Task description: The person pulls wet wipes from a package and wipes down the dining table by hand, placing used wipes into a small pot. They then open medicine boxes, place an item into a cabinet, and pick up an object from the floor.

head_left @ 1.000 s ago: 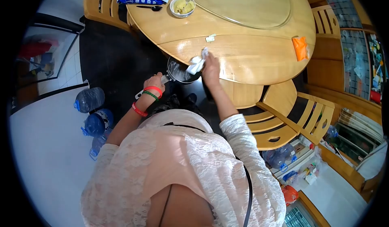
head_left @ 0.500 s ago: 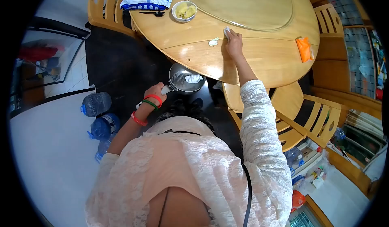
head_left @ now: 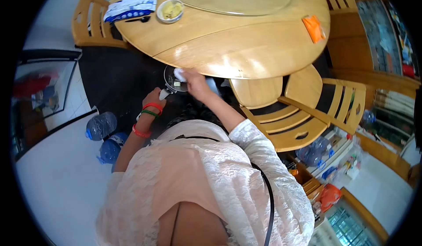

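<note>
- Since the earlier frame, the right hand (head_left: 196, 84) had come back from the table (head_left: 237, 44) top to the pan (head_left: 169, 78); a pale scrap (head_left: 176, 84) had gone from the table, and one like it showed in the pan.
- The pan was just off the table's near edge, lower than its top: round, metallic, dark inside, its far side hidden by hand and table.
- Done well, the step seemed to call for a level pan kept close to the table's edge, and the tissue (head_left: 179, 74) held well inside the rim so that crumbs fell in.
- The tissue looked white and crumpled; the right fingers seemed to pinch it, though their tips were partly hidden.
- The left fingers were curled round the handle (head_left: 164, 94), on the side away from the table.
- On the table's left part stood a bowl (head_left: 169, 21) beside a fork (head_left: 138, 19) and wipes (head_left: 131, 9); near its right edge lay an orange packet (head_left: 314, 28).
</note>
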A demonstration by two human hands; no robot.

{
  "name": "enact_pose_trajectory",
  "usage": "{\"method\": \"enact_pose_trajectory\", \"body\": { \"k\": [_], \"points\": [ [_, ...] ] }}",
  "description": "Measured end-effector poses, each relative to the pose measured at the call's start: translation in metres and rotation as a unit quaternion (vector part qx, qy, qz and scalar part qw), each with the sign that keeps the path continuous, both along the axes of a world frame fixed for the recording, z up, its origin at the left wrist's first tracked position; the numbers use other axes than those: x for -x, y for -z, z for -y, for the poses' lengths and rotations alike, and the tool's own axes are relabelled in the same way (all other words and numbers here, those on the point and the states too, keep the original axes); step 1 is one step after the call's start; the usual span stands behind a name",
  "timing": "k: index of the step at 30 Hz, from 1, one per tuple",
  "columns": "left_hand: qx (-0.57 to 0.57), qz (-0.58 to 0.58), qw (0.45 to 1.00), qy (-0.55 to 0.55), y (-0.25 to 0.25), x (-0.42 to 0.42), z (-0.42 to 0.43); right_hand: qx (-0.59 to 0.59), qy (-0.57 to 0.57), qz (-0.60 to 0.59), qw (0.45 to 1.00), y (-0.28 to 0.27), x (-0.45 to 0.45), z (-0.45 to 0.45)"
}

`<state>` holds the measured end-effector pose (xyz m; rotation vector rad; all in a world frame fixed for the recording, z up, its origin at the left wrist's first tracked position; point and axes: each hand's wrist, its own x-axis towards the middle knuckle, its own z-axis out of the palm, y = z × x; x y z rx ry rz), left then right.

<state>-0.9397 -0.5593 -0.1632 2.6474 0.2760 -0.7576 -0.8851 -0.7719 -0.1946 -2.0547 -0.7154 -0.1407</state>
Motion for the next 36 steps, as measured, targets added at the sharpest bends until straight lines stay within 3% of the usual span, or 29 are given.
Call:
{"method": "enact_pose_trajectory", "body": {
  "k": [2, 5, 6, 8, 11, 14, 15, 16, 18, 21, 22, 25, 28, 30, 33, 34, 36],
  "points": [
    [-0.001, -0.008, 1.000, 0.003, -0.006, 0.005, 0.010, -0.022, 0.160, -0.046, 0.986, 0.002, -0.008, 0.052],
    [-0.016, -0.003, 1.000, 0.023, -0.005, 0.008, 0.022, -0.003, 0.232, -0.030, 0.972, -0.006, -0.044, 0.186],
    [-0.011, -0.010, 0.999, 0.031, -0.003, 0.009, 0.028, 0.148, 0.279, 0.036, 0.948, -0.013, -0.048, 0.225],
    [-0.009, -0.023, 0.999, 0.044, 0.001, 0.017, 0.039, 0.200, 0.330, -0.026, 0.922, -0.004, -0.049, 0.268],
    [0.005, -0.012, 0.997, 0.074, 0.004, 0.021, 0.057, 0.158, 0.316, 0.034, 0.935, 0.016, -0.038, 0.239],
    [0.001, -0.015, 0.997, 0.075, 0.002, 0.023, 0.074, 0.119, 0.301, 0.052, 0.945, 0.006, 0.001, 0.152],
    [0.000, -0.020, 0.997, 0.072, 0.006, 0.024, 0.074, 0.149, 0.203, -0.035, 0.967, 0.025, 0.011, 0.136],
    [0.000, -0.018, 0.997, 0.073, 0.008, 0.026, 0.074, 0.110, 0.197, 0.018, 0.974, 0.016, 0.036, 0.103],
    [0.010, -0.015, 0.997, 0.078, 0.008, 0.027, 0.075, 0.050, 0.096, -0.007, 0.994, 0.025, 0.063, 0.057],
    [-0.010, -0.004, 0.996, 0.086, 0.007, 0.032, 0.077, 0.026, 0.135, -0.044, 0.990, 0.019, 0.064, 0.061],
    [-0.013, -0.011, 0.996, 0.084, 0.006, 0.039, 0.076, 0.006, 0.190, -0.057, 0.980, -0.012, 0.057, 0.078],
    [-0.011, 0.011, 0.998, 0.061, 0.003, 0.039, 0.080, 0.029, 0.245, 0.038, 0.968, -0.020, 0.031, 0.150],
    [-0.005, 0.010, 0.999, 0.053, -0.001, 0.042, 0.084, 0.063, 0.310, -0.035, 0.948, -0.013, 0.020, 0.184],
    [-0.002, 0.012, 0.998, 0.068, -0.002, 0.044, 0.084, 0.086, 0.335, 0.028, 0.938, 0.002, 0.017, 0.158],
    [0.002, 0.021, 0.997, 0.072, 0.006, 0.048, 0.079, 0.053, 0.206, 0.033, 0.977, 0.034, 0.034, 0.087],
    [0.008, 0.025, 0.997, 0.075, 0.007, 0.046, 0.079, 0.060, 0.170, -0.050, 0.982, 0.016, 0.047, 0.062],
    [0.002, 0.030, 0.996, 0.080, 0.005, 0.041, 0.078, -0.036, 0.170, -0.106, 0.979, 0.020, 0.054, 0.034]
  ]
}}
